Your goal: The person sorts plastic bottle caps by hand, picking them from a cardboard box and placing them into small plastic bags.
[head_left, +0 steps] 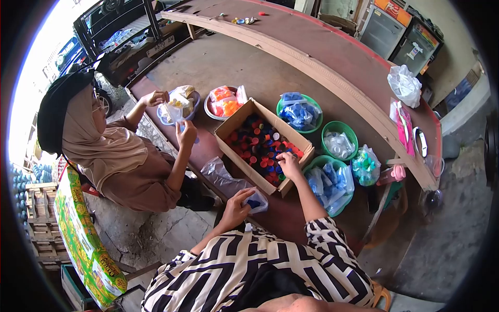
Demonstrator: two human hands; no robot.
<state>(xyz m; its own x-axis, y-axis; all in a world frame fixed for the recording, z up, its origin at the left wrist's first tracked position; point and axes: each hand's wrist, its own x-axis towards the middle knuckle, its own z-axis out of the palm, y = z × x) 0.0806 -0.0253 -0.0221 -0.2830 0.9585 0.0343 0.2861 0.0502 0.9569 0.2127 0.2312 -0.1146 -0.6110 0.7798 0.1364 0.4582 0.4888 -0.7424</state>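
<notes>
A cardboard box (236,156) full of red, blue and dark bottle caps (260,145) stands in front of me on the table. My right hand (290,166) is over its near right side, fingers bent together at the caps; what they pinch, if anything, is hidden. Left of the box's near corner, my left hand (235,210) is closed on the edge of a small clear plastic bag (258,204) with dark blue caps inside. Another clear plastic bag (222,171) lies on the table beside it.
Green baskets (317,115) of bagged blue and clear pieces stand to the right. Bowls (209,110) of bagged pieces sit beyond the box. At left a co-worker (119,161) handles a small clear bag. A raised wooden shelf edge (291,57) crosses behind.
</notes>
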